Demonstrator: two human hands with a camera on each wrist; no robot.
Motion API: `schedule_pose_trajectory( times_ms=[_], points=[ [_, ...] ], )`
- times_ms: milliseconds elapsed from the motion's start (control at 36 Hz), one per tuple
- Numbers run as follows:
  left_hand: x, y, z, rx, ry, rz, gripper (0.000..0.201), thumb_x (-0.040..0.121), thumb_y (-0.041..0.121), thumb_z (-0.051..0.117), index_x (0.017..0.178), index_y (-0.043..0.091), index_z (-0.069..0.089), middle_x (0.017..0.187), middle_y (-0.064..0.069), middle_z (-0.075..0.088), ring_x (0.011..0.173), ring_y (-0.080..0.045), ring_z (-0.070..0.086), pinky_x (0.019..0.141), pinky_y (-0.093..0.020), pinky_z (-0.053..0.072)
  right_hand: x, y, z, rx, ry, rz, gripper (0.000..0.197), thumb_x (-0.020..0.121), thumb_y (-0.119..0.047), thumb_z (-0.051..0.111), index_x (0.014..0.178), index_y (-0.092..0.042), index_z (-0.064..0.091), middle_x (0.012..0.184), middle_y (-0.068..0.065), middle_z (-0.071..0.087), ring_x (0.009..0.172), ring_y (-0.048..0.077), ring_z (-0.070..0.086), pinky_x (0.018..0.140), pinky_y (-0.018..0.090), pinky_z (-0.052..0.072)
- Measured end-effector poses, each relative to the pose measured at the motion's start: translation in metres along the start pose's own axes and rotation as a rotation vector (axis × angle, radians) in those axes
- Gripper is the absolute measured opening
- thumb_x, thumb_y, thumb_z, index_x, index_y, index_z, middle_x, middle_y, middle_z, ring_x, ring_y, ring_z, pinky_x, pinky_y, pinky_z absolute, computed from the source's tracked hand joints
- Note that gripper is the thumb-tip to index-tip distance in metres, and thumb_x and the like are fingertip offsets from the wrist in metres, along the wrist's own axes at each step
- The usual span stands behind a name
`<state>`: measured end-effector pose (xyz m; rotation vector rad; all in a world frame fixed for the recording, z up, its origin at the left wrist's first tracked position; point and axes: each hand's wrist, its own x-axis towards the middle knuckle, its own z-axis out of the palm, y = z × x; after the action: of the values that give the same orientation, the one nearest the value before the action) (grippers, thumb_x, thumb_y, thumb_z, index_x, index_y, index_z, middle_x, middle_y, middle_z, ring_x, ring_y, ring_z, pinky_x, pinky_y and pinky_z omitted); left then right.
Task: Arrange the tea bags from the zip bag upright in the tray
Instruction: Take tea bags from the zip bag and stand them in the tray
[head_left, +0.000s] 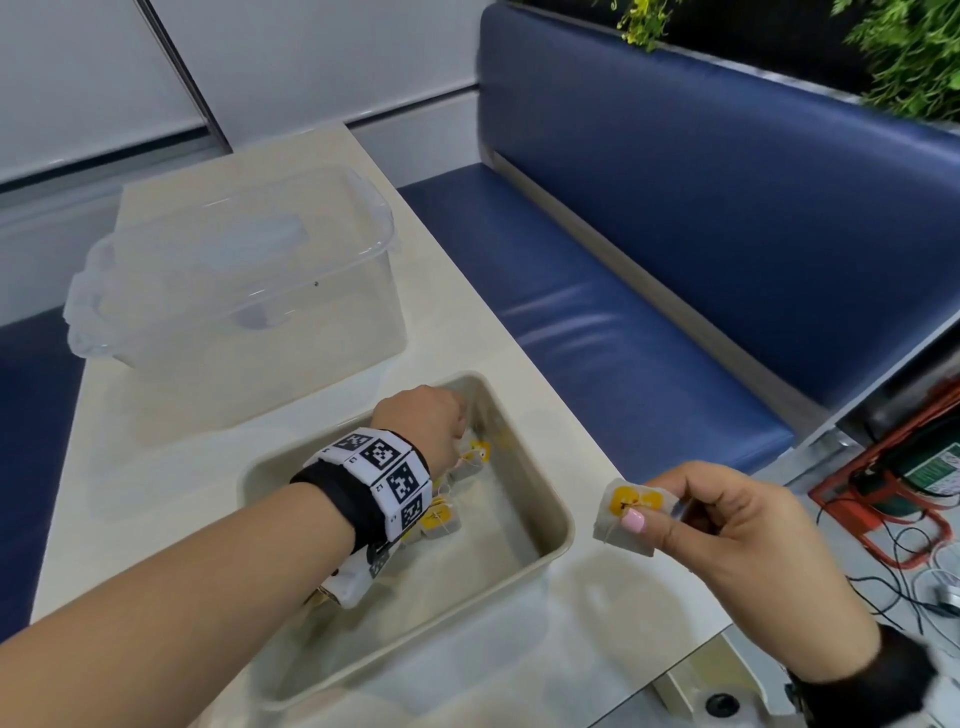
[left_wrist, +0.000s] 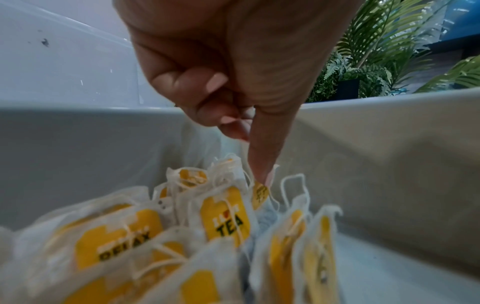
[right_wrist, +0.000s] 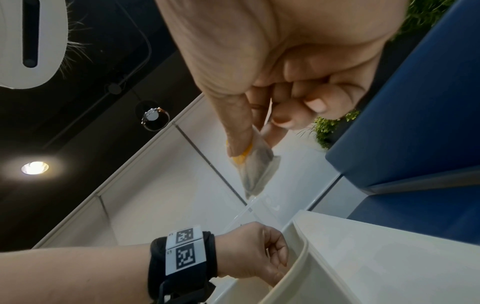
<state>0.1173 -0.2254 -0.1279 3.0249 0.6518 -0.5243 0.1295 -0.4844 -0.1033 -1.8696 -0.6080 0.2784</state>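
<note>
1. Reaching into the beige tray (head_left: 545, 551) on the worktop (head_left: 171, 452), the left hand (head_left: 431, 421) curls most fingers and points one fingertip (left_wrist: 259, 172) down onto the tea bags (left_wrist: 226, 216); this grip holds nothing.
2. Tea bags stand in a crowded row near the tray's left side, yellow tags up.
3. Right hand (head_left: 727, 540), just right of the tray, pinches one tea bag (head_left: 631, 519) between thumb and fingers.
4. Clear lidded box (head_left: 234, 270) sits beyond the tray.
</note>
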Motion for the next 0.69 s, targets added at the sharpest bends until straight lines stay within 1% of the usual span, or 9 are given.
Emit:
schedule_pose_trajectory(
  times_ms=[56,139,222,306,417,500,556,639,694],
  points=[
    [-0.001,-0.001,0.002,0.012,0.015,0.011,0.013,0.083,0.019,0.062,0.088,0.027,0.053,0.101,0.004,0.062,0.092,-0.021,0.059,0.069,-0.028,0.038,0.005,0.002,0.001,-0.060,-0.029,-0.032,0.009,0.070,-0.032,0.076,0.069,-0.028,0.067,0.058,-0.007,0.057,0.050,0.007,0.040,0.048,0.013,0.033],
    [-0.001,0.000,0.003,0.035,0.033,0.027,0.018,0.082,0.012,0.056,0.096,0.024,0.058,0.102,0.002,0.063,0.092,-0.023,0.060,0.069,-0.028,0.039,0.018,0.000,0.001,-0.163,-0.115,-0.100,0.011,0.080,-0.023,0.072,0.073,-0.028,0.064,0.061,-0.009,0.058,0.051,0.007,0.043,0.050,0.014,0.034],
    [0.000,0.000,0.002,0.048,0.048,0.044,0.023,0.082,0.007,0.052,0.095,0.024,0.061,0.102,0.001,0.063,0.091,-0.023,0.060,0.069,-0.027,0.039,0.038,-0.011,0.000,-0.302,-0.212,-0.163,0.014,0.081,-0.025,0.069,0.079,-0.032,0.058,0.068,-0.017,0.059,0.058,0.008,0.050,0.054,0.015,0.039],
    [0.002,0.000,0.000,0.055,0.024,0.062,0.026,0.082,0.008,0.052,0.094,0.024,0.068,0.103,0.001,0.064,0.091,-0.024,0.061,0.068,-0.027,0.039,0.061,-0.024,0.002,-0.433,-0.291,-0.186,0.022,0.080,-0.026,0.070,0.080,-0.035,0.050,0.066,-0.020,0.058,0.062,0.005,0.053,0.060,0.025,0.046],
    [0.003,-0.002,-0.001,0.067,-0.035,0.060,0.026,0.087,0.014,0.052,0.104,0.023,0.070,0.109,-0.001,0.064,0.097,-0.023,0.061,0.070,-0.027,0.039,0.086,-0.040,0.012,-0.539,-0.386,-0.183,0.026,0.085,-0.024,0.066,0.072,-0.034,0.045,0.059,-0.011,0.056,0.049,0.007,0.055,0.056,0.026,0.047],
    [0.000,-0.005,0.001,0.087,-0.034,0.074,0.025,0.088,0.017,0.052,0.103,0.023,0.070,0.108,-0.002,0.065,0.093,-0.023,0.062,0.068,-0.027,0.039,0.101,-0.049,0.027,-0.586,-0.471,-0.173,0.018,0.094,-0.024,0.052,0.078,-0.030,0.046,0.067,-0.002,0.060,0.052,0.015,0.057,0.060,0.031,0.047],
    [-0.002,-0.008,0.002,0.099,-0.030,0.083,0.022,0.088,0.017,0.052,0.100,0.020,0.070,0.105,-0.004,0.065,0.088,-0.025,0.060,0.066,-0.028,0.038,0.109,-0.051,0.039,-0.660,-0.529,-0.218,0.014,0.098,-0.023,0.043,0.086,-0.029,0.044,0.075,0.001,0.059,0.054,0.011,0.051,0.059,0.030,0.044],
    [-0.003,-0.014,0.002,0.075,-0.046,0.108,0.025,0.090,0.017,0.051,0.104,0.026,0.069,0.109,-0.003,0.064,0.096,-0.026,0.061,0.067,-0.029,0.040,0.119,-0.051,0.058,-0.794,-0.639,-0.259,0.010,0.099,-0.021,0.038,0.093,-0.025,0.045,0.073,-0.006,0.050,0.062,0.013,0.047,0.055,0.025,0.035],
    [-0.004,-0.020,0.003,0.042,-0.053,0.140,0.032,0.090,0.016,0.050,0.110,0.033,0.068,0.117,0.000,0.063,0.103,-0.024,0.060,0.071,-0.029,0.044,0.125,-0.051,0.070,-0.890,-0.702,-0.286,0.014,0.099,-0.020,0.040,0.101,-0.020,0.054,0.090,-0.001,0.057,0.081,0.019,0.051,0.064,0.027,0.036]
  ],
)
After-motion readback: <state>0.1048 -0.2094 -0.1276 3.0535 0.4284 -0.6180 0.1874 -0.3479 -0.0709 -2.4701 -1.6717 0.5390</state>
